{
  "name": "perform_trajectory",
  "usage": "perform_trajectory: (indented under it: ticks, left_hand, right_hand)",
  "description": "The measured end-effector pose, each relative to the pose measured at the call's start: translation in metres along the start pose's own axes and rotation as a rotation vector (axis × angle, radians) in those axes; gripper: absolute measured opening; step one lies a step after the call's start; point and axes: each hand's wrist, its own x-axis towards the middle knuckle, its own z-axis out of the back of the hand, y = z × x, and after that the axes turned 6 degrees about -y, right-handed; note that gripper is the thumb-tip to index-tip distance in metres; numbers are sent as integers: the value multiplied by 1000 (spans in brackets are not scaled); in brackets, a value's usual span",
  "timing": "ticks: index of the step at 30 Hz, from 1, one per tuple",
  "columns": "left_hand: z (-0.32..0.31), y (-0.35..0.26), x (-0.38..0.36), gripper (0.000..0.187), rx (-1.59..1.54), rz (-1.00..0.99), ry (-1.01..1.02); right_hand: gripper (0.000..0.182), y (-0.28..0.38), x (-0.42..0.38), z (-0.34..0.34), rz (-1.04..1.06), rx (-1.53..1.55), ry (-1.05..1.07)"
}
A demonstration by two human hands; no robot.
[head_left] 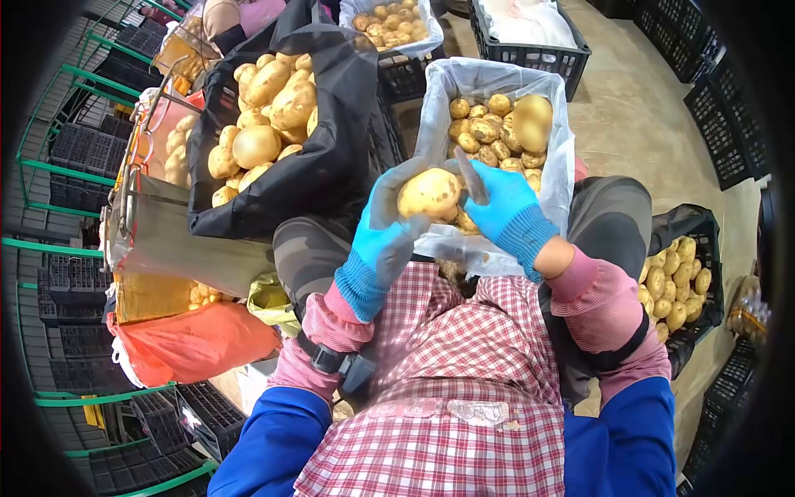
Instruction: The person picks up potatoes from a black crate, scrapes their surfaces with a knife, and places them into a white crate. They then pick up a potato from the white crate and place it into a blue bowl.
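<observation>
A large pale-yellow potato (429,195) is held up over my lap, in front of a white-lined crate (424,124). My left hand (386,222), in a blue and grey glove, wraps round its left side. On the other side, my right hand (505,201), in the same kind of glove, has its fingers at the potato's right end, with one grey digit raised; part of its grip is hidden. Several smaller potatoes (487,130) lie in the lined crate just beyond my hands.
To the left stands a black-lined crate (207,186) of large potatoes. Another crate of potatoes (675,282) is on my right. Farther ahead are a lined potato crate (435,35) and a black crate with white sheeting (530,58). A red bag (195,340) lies at lower left.
</observation>
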Motion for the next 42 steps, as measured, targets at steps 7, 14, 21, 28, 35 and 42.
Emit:
perform_trajectory:
  ticks: [7, 14, 21, 28, 35, 42]
  left_hand:
    - [10, 9, -2, 79, -8, -31, -76]
    - [15, 11, 3, 76, 82, -64, -145]
    - [20, 11, -1, 80, 343, -187, -238]
    - [17, 20, -1, 69, 976, -507, -208]
    - [20, 19, -3, 62, 1064, -547, -198]
    - [23, -32, -14, 69, 477, -451, -390]
  right_hand:
    - [49, 12, -2, -24, 65, -244, -7]
    - [51, 2, 13, -28, 25, -307, 8]
    - [49, 10, 5, -18, 112, -412, 40]
    - [48, 19, 2, -26, 38, -541, 118]
    - [53, 18, -7, -24, 137, -531, 204]
    - [50, -25, 11, -13, 14, -35, -28]
